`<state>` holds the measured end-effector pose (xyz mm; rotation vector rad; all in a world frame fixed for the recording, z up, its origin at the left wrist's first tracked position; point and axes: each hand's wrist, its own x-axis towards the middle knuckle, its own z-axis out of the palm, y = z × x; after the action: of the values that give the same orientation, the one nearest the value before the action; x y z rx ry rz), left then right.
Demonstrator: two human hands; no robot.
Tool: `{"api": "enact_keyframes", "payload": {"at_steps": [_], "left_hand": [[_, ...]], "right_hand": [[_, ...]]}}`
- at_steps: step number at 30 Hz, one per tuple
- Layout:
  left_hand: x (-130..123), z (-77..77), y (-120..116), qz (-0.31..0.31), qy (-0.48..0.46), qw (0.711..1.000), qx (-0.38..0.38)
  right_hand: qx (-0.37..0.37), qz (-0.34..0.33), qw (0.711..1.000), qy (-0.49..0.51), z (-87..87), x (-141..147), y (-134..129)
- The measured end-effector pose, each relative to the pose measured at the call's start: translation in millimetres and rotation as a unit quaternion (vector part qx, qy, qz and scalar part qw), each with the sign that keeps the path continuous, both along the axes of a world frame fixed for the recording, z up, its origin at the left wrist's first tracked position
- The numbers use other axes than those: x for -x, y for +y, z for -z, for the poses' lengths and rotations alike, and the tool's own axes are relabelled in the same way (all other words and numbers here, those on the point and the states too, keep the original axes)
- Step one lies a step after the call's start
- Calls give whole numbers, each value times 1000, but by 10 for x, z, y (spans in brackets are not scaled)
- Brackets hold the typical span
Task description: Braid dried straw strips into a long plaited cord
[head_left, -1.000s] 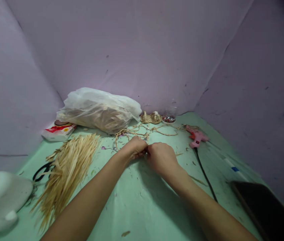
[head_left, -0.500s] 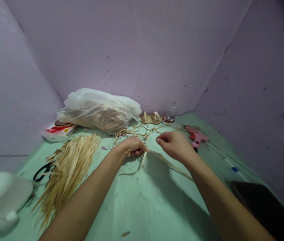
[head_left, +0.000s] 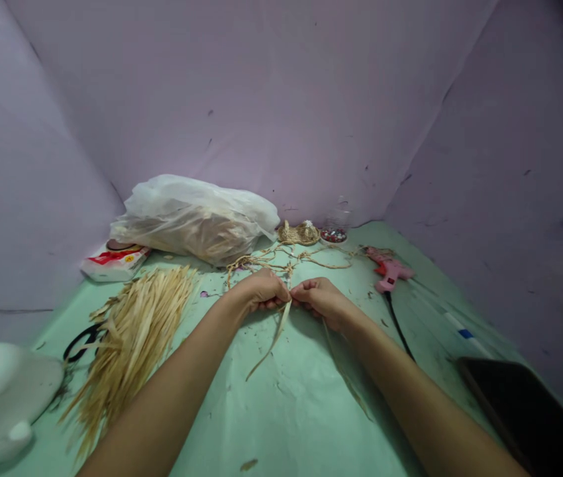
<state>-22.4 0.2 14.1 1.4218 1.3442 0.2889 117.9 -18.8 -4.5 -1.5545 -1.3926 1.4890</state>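
My left hand (head_left: 265, 290) is closed in a pinch at the near end of a twisted cord (head_left: 290, 267) of dried plant fibre. Fingertip to fingertip with it, my right hand (head_left: 318, 298) pinches the same spot. From between the hands one pale flat fibre strip (head_left: 277, 334) hangs toward me. A second strip (head_left: 344, 371) trails out below my right hand onto the green surface. Beyond the hands the cord runs into a loose tangle of twisted, looped cord (head_left: 328, 266). The exact point of grip is hidden by my fingers.
Left lie a bundle of dried strips (head_left: 137, 324), black-handled scissors (head_left: 80, 343) and a white ceramic-looking object (head_left: 8, 397). Behind are a white plastic bag (head_left: 197, 212), a red-and-white packet (head_left: 115, 263), a woven piece (head_left: 299, 233) and a bead container (head_left: 334, 235). Right are a pink glue gun (head_left: 391, 271) and a dark flat object (head_left: 520, 404).
My right hand has moved left and closed in beside my left hand at the cord's end. The right strip, stretched out toward the right before, now droops. My left hand stays put.
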Motion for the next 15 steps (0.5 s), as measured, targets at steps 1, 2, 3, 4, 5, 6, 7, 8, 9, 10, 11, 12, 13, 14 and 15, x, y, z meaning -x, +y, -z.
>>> {"api": "enact_keyframes", "payload": {"at_steps": [1,2,3,4,5,6,7,8,9,10,11,12,13,14,15], "left_hand": [[-13,-23,-8,-1,16,1000,-10],[-27,-47,-16,0,38,999,-18],[-41,-70,-24,-1,59,998,-26],[-51,-90,-32,0,77,997,-33],[-57,-107,-38,1,88,995,-38],[-56,-121,-40,4,91,995,-45],[-46,-130,-39,8,92,994,-51],[-27,-137,-34,14,93,994,-58],[1,-140,-27,21,97,993,-64],[36,-143,-17,30,101,992,-68],[78,-144,-6,42,102,991,-70],[122,-148,4,56,100,991,-69],[167,-153,13,68,92,991,-64],[209,-164,20,77,81,992,-60],[248,-181,24,81,68,993,-57]], "right_hand": [[0,-4,1000,8,17,-14,9],[3,-6,1000,15,33,-24,15],[6,-6,1000,20,47,-29,19],[10,-7,1000,24,57,-31,20],[16,-9,999,27,64,-31,19],[20,-12,999,28,67,-29,16],[22,-14,999,28,67,-28,12],[22,-17,999,28,66,-28,7],[22,-18,999,27,63,-27,3],[23,-18,999,25,61,-27,-1],[25,-15,999,23,58,-25,-5],[27,-12,999,19,55,-23,-9],[28,-8,999,15,51,-19,-12],[28,-6,1000,9,48,-13,-16],[26,-4,1000,5,45,-7,-20]]}}
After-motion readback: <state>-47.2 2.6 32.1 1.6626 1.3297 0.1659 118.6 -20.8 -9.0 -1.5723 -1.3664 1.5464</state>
